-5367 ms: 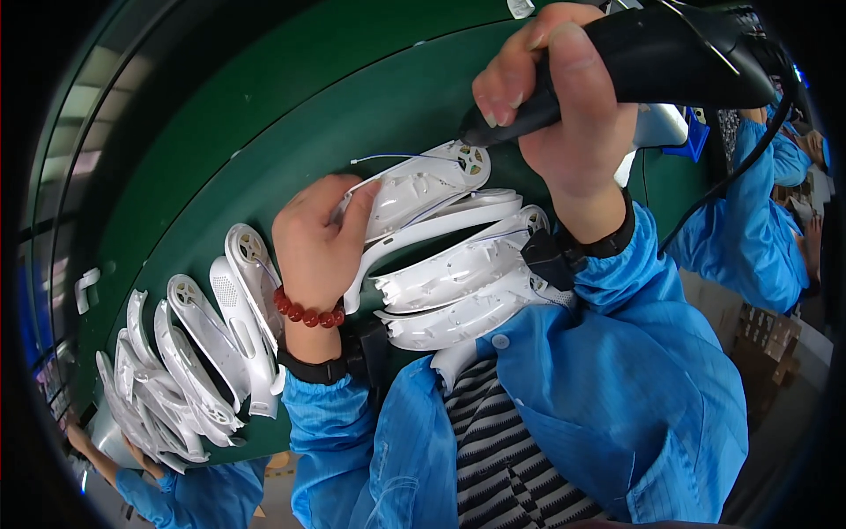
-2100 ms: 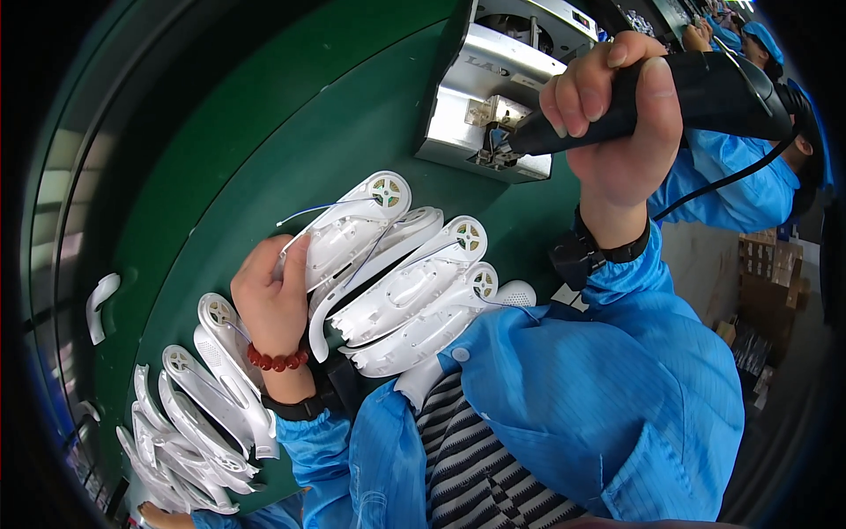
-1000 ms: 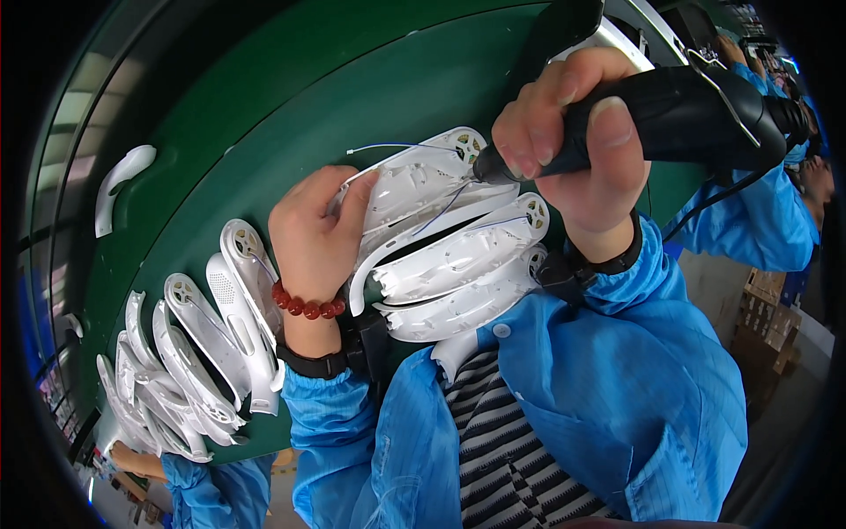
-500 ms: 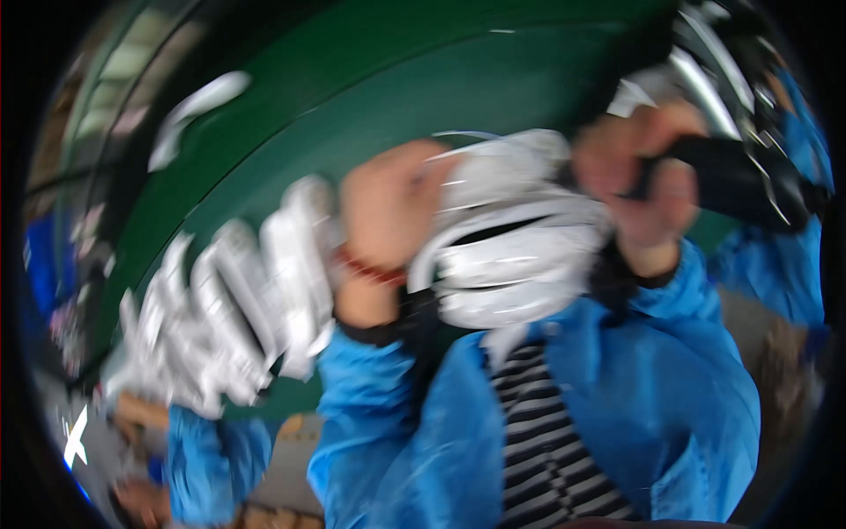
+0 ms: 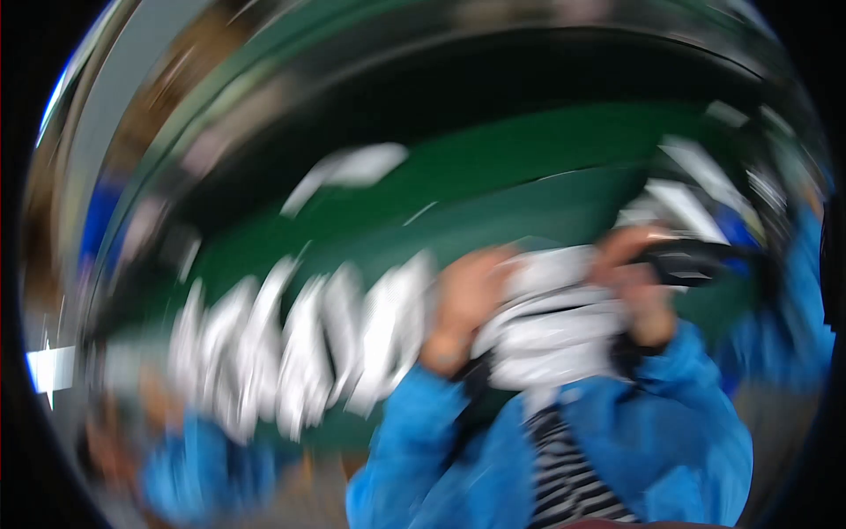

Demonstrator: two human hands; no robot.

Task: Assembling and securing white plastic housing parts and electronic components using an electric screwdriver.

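A stack of white, glossy, plastic-wrapped bundles point(image 5: 555, 339) lies close in front of my body on the green table. My left hand point(image 5: 471, 295) is closed against the left end of the top bundle, its fingers bent over the edge. At the other end my right hand point(image 5: 630, 273) curls its fingers round the top right corner of the same bundle. A dark, shiny object point(image 5: 692, 262) appears just beyond the right hand; whether the hand touches it cannot be made out. Motion blur smears both hands and the bundles.
More white wrapped bundles point(image 5: 308, 353) stand in a slanting row to the left on the green table point(image 5: 493, 216). A loose white piece point(image 5: 352, 167) lies farther back. White strips point(image 5: 692, 207) lie at the right. Blue-sleeved people are at the left point(image 5: 207, 472) and right point(image 5: 784, 300).
The whole view has swung, so the table and stack sit lower and farther right. My right hand, raised with spread fingers before, now bends round the stack's right corner.
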